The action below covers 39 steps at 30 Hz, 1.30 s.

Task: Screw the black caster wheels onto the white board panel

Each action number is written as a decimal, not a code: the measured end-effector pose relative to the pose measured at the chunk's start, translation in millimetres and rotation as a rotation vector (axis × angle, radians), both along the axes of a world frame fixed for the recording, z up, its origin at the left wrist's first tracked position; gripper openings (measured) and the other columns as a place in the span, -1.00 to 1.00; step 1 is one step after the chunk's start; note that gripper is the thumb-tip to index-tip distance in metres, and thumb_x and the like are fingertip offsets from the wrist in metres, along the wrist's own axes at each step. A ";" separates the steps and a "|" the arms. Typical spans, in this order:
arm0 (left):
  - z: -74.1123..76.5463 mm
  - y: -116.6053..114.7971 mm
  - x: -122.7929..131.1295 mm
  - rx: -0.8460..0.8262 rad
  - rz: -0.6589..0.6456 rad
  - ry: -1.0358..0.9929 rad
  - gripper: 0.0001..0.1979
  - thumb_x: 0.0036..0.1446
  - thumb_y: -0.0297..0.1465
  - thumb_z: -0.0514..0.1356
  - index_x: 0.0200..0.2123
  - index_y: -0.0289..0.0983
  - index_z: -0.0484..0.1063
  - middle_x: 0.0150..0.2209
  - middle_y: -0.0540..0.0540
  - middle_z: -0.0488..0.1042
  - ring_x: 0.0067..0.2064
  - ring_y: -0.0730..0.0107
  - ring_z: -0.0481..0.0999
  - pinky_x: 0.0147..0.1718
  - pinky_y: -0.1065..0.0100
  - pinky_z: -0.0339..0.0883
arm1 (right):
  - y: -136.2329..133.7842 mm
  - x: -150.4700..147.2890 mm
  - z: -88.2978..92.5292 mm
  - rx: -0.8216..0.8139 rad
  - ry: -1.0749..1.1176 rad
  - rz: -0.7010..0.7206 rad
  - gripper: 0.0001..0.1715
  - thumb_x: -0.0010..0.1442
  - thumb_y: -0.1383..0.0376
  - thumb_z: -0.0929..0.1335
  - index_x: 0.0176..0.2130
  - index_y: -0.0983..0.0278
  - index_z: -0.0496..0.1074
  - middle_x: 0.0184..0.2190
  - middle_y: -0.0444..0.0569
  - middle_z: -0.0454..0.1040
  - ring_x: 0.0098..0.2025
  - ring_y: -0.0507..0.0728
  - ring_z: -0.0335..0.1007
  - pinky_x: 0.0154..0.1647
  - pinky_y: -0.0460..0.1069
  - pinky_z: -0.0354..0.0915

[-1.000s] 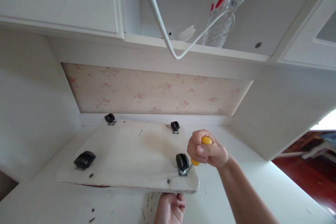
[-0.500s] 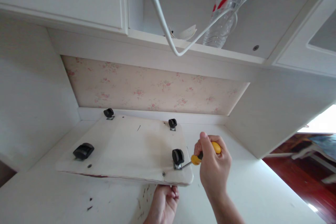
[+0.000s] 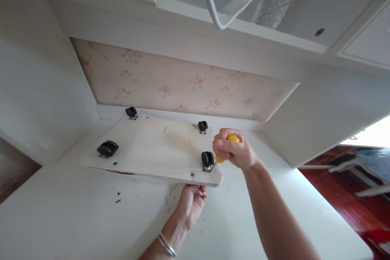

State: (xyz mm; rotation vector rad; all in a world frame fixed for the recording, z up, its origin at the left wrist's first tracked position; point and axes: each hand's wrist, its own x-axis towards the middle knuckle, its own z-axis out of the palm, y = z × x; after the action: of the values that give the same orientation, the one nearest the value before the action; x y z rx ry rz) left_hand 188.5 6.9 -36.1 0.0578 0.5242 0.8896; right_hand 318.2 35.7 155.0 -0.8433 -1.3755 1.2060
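Note:
A white board (image 3: pixel 158 142) with black casters lies with the casters up, its front edge raised off the white surface. My left hand (image 3: pixel 192 203) is palm up under that front edge, fingers curled and holding the board; some fingertips are hidden beneath it. My right hand (image 3: pixel 233 150) is closed around the yellow handle of a screwdriver (image 3: pixel 219 159). The screwdriver's shaft slants down to the metal plate of the near right caster (image 3: pixel 208 159). Another caster (image 3: pixel 107 148) stands at the near left, and two more sit along the far edge.
Dark crumbs (image 3: pixel 118 201) lie on the white surface (image 3: pixel 100 227) in front of the board. Overhead, a shelf (image 3: pixel 243 34) holds a clear plastic bottle (image 3: pixel 271 6), and a white cable (image 3: pixel 215 12) hangs down. White side panels (image 3: pixel 280 130) flank the space.
My right hand has rotated over the screwdriver handle, its thumb now turned toward the left. The view has tilted down, so board and hands appear higher. My left hand stays under the edge.

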 end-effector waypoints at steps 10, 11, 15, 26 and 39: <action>-3.8 -1.4 -2.9 0.025 -0.045 -0.006 -0.76 -0.33 -0.76 0.07 -0.67 -0.33 0.36 -0.56 -0.07 0.38 -0.45 0.49 0.34 -0.45 0.48 0.25 | -24.6 -51.0 -17.1 0.186 -0.054 -1.095 -0.62 0.18 0.08 0.44 -0.49 0.22 0.29 -0.68 -0.23 0.29 -0.63 -0.02 0.17 -0.61 -0.07 0.14; -3.0 -1.3 -3.2 0.030 -0.043 -0.007 -0.76 -0.32 -0.76 0.07 -0.66 -0.33 0.36 -0.56 -0.06 0.38 -0.45 0.49 0.35 -0.44 0.47 0.26 | -28.7 -52.6 -16.9 0.212 -0.022 -1.139 -0.63 0.19 0.09 0.43 -0.48 0.22 0.29 -0.67 -0.22 0.30 -0.62 -0.01 0.18 -0.60 -0.07 0.16; -0.2 -1.3 -4.4 0.052 -0.044 -0.012 -0.76 -0.31 -0.76 0.09 -0.65 -0.33 0.37 -0.55 -0.06 0.38 -0.45 0.49 0.35 -0.44 0.46 0.27 | -43.9 -49.7 -15.7 0.234 0.025 -1.135 -0.64 0.17 0.11 0.45 -0.49 0.23 0.31 -0.63 -0.18 0.34 -0.57 0.01 0.24 -0.54 -0.05 0.20; 1.2 -4.8 -5.3 0.017 -0.038 0.062 -0.78 -0.30 -0.75 0.09 -0.64 -0.33 0.31 -0.53 -0.08 0.40 -0.46 0.51 0.39 -0.48 0.50 0.25 | -97.0 -35.8 8.4 0.472 0.328 -1.125 -0.66 0.19 0.36 0.41 -0.56 0.24 0.29 -0.66 -0.24 0.22 -0.59 -0.02 0.20 -0.52 -0.04 0.20; 23.5 -59.7 -92.1 0.083 -0.053 0.416 -0.61 -0.08 -0.60 0.24 -0.11 -0.28 0.44 -0.06 -0.20 0.52 -0.42 0.48 0.49 -0.40 0.41 0.28 | -142.1 -37.5 -34.3 0.267 0.322 -1.207 -0.69 -0.04 0.43 0.54 -0.40 0.21 0.37 -0.47 -0.20 0.39 -0.38 0.02 0.38 -0.20 0.01 0.40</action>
State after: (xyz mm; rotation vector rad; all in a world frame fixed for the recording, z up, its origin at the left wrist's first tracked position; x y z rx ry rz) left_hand 96.4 -52.8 -12.7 0.3363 0.8680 0.8497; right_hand 280.7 -106.5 120.8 -0.9843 -0.5214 0.1828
